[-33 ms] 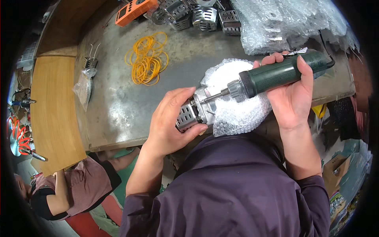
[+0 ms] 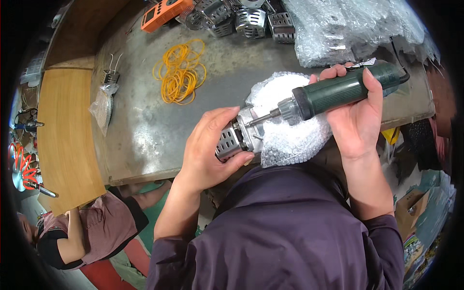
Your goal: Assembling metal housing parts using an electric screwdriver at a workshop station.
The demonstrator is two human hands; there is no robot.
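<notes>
Holding the slotted metal housing (image 2: 228,145) in the left hand (image 2: 205,145) at the near edge of the table (image 2: 137,92), left of the bubble wrap (image 2: 290,149), and the green power driver (image 2: 340,92) in the right hand (image 2: 356,128), align the bit (image 2: 262,118) squarely, pressing evenly.

Workshop: power tool (image 2: 333,95), grey workbench (image 2: 232,63)

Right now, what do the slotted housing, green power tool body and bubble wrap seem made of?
Slotted housing: probably steel, polished, judging by bright reflections. Power tool body: likely plastic, matte, with fine surface texture. Bubble wrap: apparently clear plastic film, glossy, showing raised round bubbles.
</notes>
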